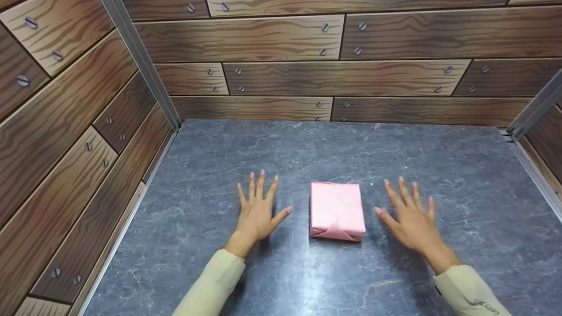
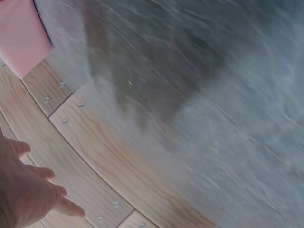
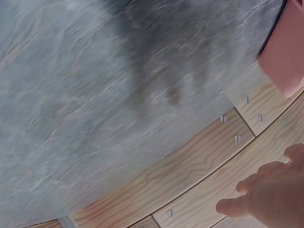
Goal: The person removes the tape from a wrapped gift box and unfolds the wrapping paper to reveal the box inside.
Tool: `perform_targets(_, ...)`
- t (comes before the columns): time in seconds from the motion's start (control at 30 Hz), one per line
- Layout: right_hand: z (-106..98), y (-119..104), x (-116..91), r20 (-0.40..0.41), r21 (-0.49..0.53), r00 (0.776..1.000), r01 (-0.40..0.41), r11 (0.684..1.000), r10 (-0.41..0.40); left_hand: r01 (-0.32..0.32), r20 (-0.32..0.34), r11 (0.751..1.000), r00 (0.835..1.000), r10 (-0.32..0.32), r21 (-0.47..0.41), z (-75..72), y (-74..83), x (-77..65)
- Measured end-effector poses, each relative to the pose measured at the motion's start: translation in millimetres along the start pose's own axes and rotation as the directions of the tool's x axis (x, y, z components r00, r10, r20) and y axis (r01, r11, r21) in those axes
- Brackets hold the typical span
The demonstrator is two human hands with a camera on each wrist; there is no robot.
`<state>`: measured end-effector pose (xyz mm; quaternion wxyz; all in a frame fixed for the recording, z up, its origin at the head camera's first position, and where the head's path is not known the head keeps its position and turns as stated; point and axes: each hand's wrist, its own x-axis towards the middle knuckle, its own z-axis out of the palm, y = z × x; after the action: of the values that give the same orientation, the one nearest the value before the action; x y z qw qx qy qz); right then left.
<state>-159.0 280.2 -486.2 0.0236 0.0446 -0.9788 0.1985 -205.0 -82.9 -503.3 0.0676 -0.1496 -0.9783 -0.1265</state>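
Note:
A box wrapped in pink paper (image 1: 336, 208) lies on the grey marbled tabletop (image 1: 281, 276), its folded end facing the person. To the left of it is my left hand (image 1: 256, 215), fingers spread and straight, palm down, apart from the box. My right hand (image 1: 412, 221) is spread in the same way on the other side, its thumb nearest the box. Both hands hold nothing. In the left wrist view the pink box (image 2: 21, 38) shows at the upper left corner; the right wrist view has it (image 3: 285, 52) at the upper right.
A wood-plank patterned wall (image 1: 281, 79) stands along the back of the tabletop. Another such wall (image 1: 79, 166) rises on the left, joined by a grey metal corner post (image 1: 145, 61). A second post (image 1: 538, 103) marks the right back corner.

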Motion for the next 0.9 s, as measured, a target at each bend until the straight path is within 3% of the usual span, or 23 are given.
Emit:
perform_targets(0.53,19.7,-23.5,1.9,0.017,-0.004,0.999,0.034,0.999,-0.034,-0.097,-0.006,0.995,0.995,0.097,0.022,8.6,26.8,3.2)
perform_targets(0.9,31.6,-31.7,0.6,0.017,-0.007,0.999,0.046,0.999,-0.046,-0.165,0.045,0.986,0.985,0.165,0.005,17.9,43.9,0.6)
